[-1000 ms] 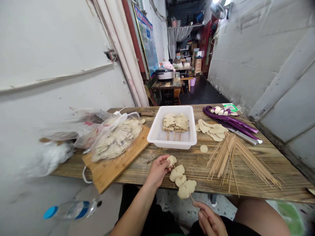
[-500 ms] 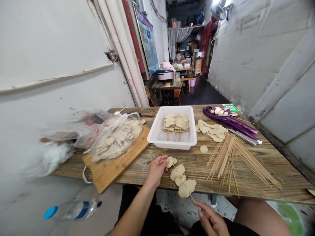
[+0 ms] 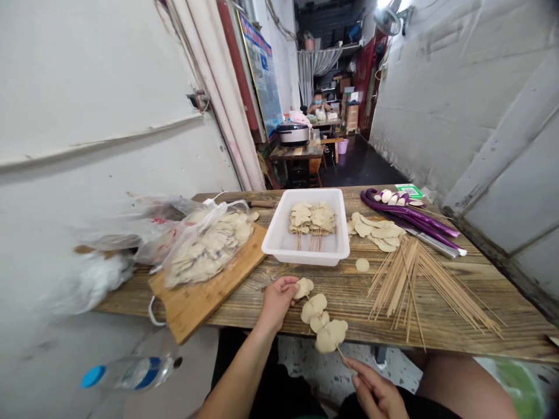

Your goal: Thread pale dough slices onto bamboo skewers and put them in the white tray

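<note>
My right hand (image 3: 376, 391) pinches the bare lower end of a thin wooden skewer (image 3: 343, 357), near the table's front edge. Pale, thin, roundish slices (image 3: 332, 336) are threaded along it in bunches. At the skewer's far end, my left hand (image 3: 278, 299) has thumb and fingers closed on the topmost slice (image 3: 304, 287). Just beyond, a white plastic tray (image 3: 271, 244) holds finished-looking skewers of the same slices (image 3: 312, 216), stacked with sticks towards me. One loose slice (image 3: 362, 265) lies right of the tray, in front of a small slice pile (image 3: 376, 230).
Bare skewers (image 3: 404, 279) fan out at the right. Behind them lie purple eggplants (image 3: 419, 221) and a knife blade (image 3: 448, 250). At left, a plastic bag of slices (image 3: 209, 250) rests on a wooden board (image 3: 187, 314) that overhangs the table edge. A person (image 3: 318, 105) sits far back.
Both hands keep their hold on the skewer and its top slice, with barely any movement. The view has shifted very slightly. The person far back has changed posture a little.
</note>
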`<state>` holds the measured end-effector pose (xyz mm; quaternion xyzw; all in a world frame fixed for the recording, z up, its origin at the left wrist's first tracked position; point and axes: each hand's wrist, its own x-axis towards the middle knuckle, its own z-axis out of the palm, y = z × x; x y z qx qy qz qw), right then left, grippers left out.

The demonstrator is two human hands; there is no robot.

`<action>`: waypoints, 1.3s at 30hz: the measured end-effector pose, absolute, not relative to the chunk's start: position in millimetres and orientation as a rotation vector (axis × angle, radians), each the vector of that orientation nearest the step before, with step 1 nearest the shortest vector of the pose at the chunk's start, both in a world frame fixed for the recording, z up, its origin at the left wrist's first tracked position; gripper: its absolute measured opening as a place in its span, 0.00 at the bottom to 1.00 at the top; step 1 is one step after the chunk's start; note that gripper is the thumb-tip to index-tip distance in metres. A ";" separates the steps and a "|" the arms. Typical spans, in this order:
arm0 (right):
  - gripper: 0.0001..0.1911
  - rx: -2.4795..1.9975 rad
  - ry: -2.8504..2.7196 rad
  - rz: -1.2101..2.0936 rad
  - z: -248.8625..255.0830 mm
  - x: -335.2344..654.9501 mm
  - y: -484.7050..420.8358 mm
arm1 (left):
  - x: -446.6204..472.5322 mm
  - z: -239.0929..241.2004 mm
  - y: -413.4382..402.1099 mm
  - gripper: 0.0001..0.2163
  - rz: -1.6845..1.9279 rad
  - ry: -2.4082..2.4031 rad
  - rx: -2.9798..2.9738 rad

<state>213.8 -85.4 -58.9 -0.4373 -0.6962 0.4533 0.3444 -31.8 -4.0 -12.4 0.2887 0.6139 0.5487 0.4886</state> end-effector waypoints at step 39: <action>0.27 -1.144 -1.315 1.691 -60.1 182.7 -82.5 | -75.6 -32.0 -14.7 0.12 0.991 1.564 2.469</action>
